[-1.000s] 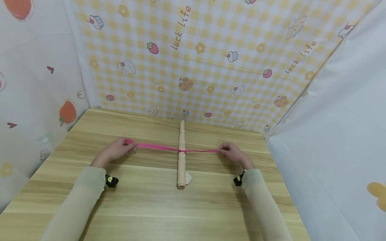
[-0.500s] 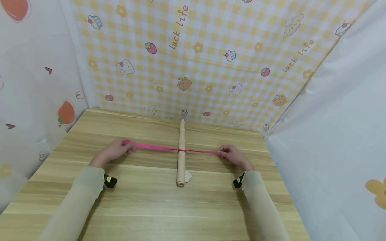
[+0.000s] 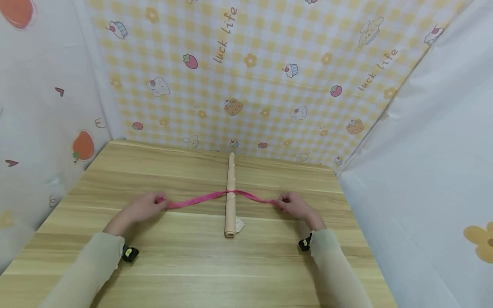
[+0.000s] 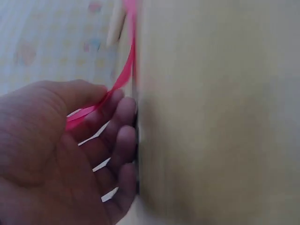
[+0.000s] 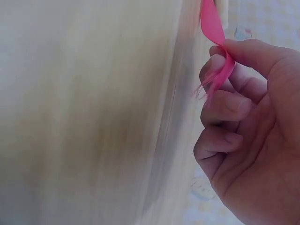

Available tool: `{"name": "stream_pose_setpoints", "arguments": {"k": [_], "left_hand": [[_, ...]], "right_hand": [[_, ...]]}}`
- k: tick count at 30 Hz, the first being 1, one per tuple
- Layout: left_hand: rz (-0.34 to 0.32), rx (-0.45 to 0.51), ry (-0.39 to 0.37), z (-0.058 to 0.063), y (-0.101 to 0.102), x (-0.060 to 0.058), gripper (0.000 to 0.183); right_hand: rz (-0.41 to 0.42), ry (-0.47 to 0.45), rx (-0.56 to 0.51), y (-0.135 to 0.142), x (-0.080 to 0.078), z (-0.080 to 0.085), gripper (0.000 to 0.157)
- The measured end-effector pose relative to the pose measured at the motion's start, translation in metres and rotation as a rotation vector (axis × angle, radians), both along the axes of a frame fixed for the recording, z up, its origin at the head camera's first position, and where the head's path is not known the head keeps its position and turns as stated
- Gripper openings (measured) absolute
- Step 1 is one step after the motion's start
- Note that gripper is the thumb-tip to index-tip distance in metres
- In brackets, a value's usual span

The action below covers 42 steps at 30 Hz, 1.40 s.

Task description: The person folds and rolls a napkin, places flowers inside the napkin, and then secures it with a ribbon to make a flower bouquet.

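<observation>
A beige rolled-up sheet (image 3: 230, 214) lies lengthwise at the middle of the table, pointing toward the back wall. Around its middle goes a pink ribbon (image 3: 200, 199), crossed or knotted on top, its two ends running out to either side in slack curves. My left hand (image 3: 145, 207) pinches the left end between thumb and index finger, the other fingers loosely bent near the table. At the other side my right hand (image 3: 295, 205) pinches the right end; its frayed tip (image 5: 213, 86) hangs past the fingers in the right wrist view.
A small pale paper scrap (image 3: 239, 224) shows beside the near end of the roll. The wooden table (image 3: 215, 273) meets a yellow checked cloth wall (image 3: 246, 85) behind, with white cloth at both sides.
The ribbon was stretched nearly straight between the hands and now sags on both sides. Both hands have moved nearer to the body, the left one more. The roll stays in place.
</observation>
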<state>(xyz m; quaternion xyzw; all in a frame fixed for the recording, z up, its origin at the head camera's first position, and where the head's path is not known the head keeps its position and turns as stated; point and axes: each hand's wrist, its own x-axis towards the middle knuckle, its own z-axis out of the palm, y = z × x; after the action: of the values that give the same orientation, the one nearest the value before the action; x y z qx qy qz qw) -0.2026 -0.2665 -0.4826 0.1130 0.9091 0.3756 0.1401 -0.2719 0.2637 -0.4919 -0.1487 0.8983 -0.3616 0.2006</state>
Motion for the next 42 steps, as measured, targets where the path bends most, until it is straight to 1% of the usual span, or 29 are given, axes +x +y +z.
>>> {"name": "stream_pose_setpoints", "arguments": {"k": [1,3,5,6,8,11,14,16,19,21,23,26,30,34,38,42], "left_hand": [[-0.025,-0.020,0.004,0.001,0.005,0.006,0.021],[-0.077,-0.041,-0.018,0.006,0.016,0.018,0.018],[-0.123,-0.060,-0.046,0.011,0.029,0.029,0.017],[-0.142,-0.067,-0.071,0.014,0.035,0.035,0.018],[-0.174,-0.101,-0.096,0.018,0.047,0.044,0.022],[-0.209,-0.127,-0.125,0.022,0.062,0.053,0.027],[-0.238,-0.134,-0.136,0.021,0.075,0.057,0.030],[-0.270,-0.127,-0.161,0.020,0.083,0.059,0.032],[-0.322,-0.116,-0.198,0.018,0.096,0.061,0.036],[-0.344,-0.117,-0.211,0.018,0.105,0.062,0.038],[-0.348,-0.125,-0.208,0.020,0.114,0.063,0.038],[-0.345,-0.144,-0.199,0.022,0.126,0.062,0.035],[-0.333,-0.169,-0.206,0.021,0.138,0.062,0.033],[-0.316,-0.155,-0.220,0.020,0.140,0.060,0.037],[-0.305,-0.134,-0.210,0.021,0.134,0.054,0.037],[-0.285,-0.140,-0.172,0.029,0.125,0.048,0.032]], "right_hand": [[0.009,-0.004,-0.006,-0.002,0.003,0.001,0.027],[0.041,-0.001,-0.005,-0.007,0.009,0.004,0.027],[0.074,0.010,0.021,-0.013,0.015,0.007,0.028],[0.090,0.016,0.036,-0.016,0.018,0.008,0.029],[0.126,0.039,0.073,-0.021,0.023,0.010,0.030],[0.175,0.069,0.103,-0.030,0.031,0.013,0.030],[0.218,0.093,0.133,-0.039,0.039,0.013,0.027],[0.245,0.106,0.155,-0.045,0.045,0.012,0.026],[0.264,0.071,0.176,-0.056,0.053,0.011,0.027],[0.271,0.039,0.174,-0.065,0.057,0.013,0.027],[0.275,-0.004,0.164,-0.074,0.062,0.014,0.028],[0.308,-0.013,0.165,-0.088,0.066,0.016,0.032],[0.322,-0.055,0.110,-0.099,0.071,0.015,0.038],[0.283,-0.127,0.033,-0.099,0.074,0.015,0.038],[0.235,-0.108,0.017,-0.090,0.072,0.015,0.036],[0.199,-0.100,-0.012,-0.079,0.069,0.016,0.035]]}}
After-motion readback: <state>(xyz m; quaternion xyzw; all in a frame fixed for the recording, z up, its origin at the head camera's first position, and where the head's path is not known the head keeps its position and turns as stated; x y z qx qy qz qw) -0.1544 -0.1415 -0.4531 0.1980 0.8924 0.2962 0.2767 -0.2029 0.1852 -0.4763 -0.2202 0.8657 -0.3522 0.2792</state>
